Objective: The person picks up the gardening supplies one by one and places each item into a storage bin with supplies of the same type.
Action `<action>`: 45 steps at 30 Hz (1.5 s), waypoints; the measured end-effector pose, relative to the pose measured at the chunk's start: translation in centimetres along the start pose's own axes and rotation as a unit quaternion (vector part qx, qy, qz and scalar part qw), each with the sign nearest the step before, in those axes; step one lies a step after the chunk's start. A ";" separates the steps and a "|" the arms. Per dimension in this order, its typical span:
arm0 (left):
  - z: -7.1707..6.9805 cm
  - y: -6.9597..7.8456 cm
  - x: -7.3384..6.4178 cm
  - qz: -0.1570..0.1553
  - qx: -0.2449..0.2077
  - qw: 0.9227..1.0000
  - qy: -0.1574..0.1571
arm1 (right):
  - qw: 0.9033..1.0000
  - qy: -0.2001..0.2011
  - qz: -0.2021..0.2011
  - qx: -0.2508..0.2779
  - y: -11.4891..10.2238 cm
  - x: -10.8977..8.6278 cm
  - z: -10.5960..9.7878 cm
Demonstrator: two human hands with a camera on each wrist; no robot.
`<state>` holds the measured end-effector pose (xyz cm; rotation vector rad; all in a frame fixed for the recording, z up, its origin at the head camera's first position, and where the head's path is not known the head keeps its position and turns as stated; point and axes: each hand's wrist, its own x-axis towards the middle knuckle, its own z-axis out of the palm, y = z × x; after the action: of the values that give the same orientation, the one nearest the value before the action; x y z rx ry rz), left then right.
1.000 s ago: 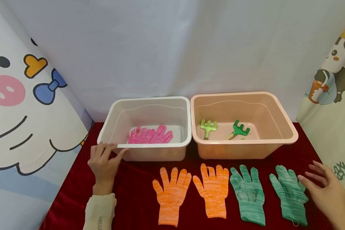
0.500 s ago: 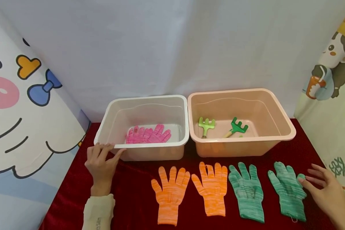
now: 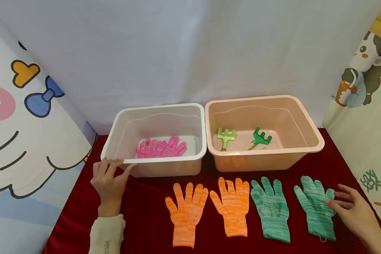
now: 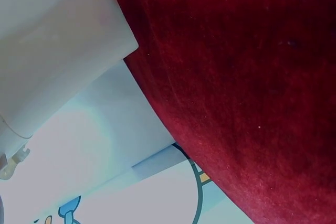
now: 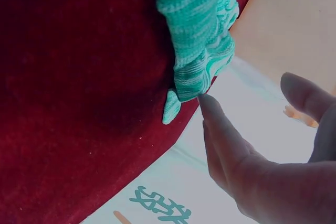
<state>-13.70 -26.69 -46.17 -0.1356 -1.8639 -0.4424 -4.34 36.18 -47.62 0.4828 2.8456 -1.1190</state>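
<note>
My left hand (image 3: pixel 109 181) is at the near left corner of a white plastic basin (image 3: pixel 165 159), gripping its rim with bent fingers, the thumb along the front wall. A pair of pink knitted gloves (image 3: pixel 162 147) lies inside the basin. My right hand (image 3: pixel 352 208) is beside the rightmost green knitted glove (image 3: pixel 317 208), fingers loosely bent. In the right wrist view a fingertip (image 5: pixel 207 100) meets or nearly meets the edge of that green glove (image 5: pixel 197 35), with the thumb apart. Another green glove (image 3: pixel 271 210) and two orange gloves (image 3: pixel 187 215) lie in the same row, palm areas flat.
A peach basin (image 3: pixel 266 152) stands against the white one, holding a light green toy rake (image 3: pixel 226 135) and a dark green toy rake (image 3: pixel 261 137). Dark red cloth (image 3: pixel 146 218) covers the table. Printed fabric walls (image 3: pixel 190 53) close in the back and sides.
My right hand has moved slightly left and closer to the rightmost green glove. The head view has shifted a little. My left hand stays at the white basin's corner.
</note>
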 end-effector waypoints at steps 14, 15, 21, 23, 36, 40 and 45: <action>-0.4 0.1 0.0 -0.013 0.001 1.000 0.009 | 0.989 -0.142 0.049 -0.016 1.0 1.4 -0.5; -0.4 0.0 0.0 -0.014 0.002 1.000 0.008 | 0.988 -0.147 0.052 -0.017 0.7 1.3 -0.7; -0.4 -0.1 0.0 -0.010 0.006 1.000 0.010 | 0.982 -0.178 0.068 0.013 0.1 1.2 -1.1; -0.4 -0.2 0.0 -0.008 0.007 1.000 0.012 | 0.980 -0.186 0.069 0.031 0.3 1.3 -1.1; -0.2 -0.1 -0.2 0.003 -0.001 1.000 0.014 | 0.944 -0.229 0.124 0.201 2.3 1.4 -1.2; -0.3 -0.1 -0.3 0.004 -0.002 1.000 0.011 | 0.932 -0.248 0.137 0.228 2.9 1.3 -1.2; -0.3 0.1 -0.4 0.008 -0.002 1.000 0.007 | 0.934 -0.234 0.134 0.236 3.2 1.0 -1.1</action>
<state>-13.25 -26.71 -46.39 -0.1499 -1.8465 -0.4341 -4.24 39.33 -49.07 0.5165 2.0341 -1.6019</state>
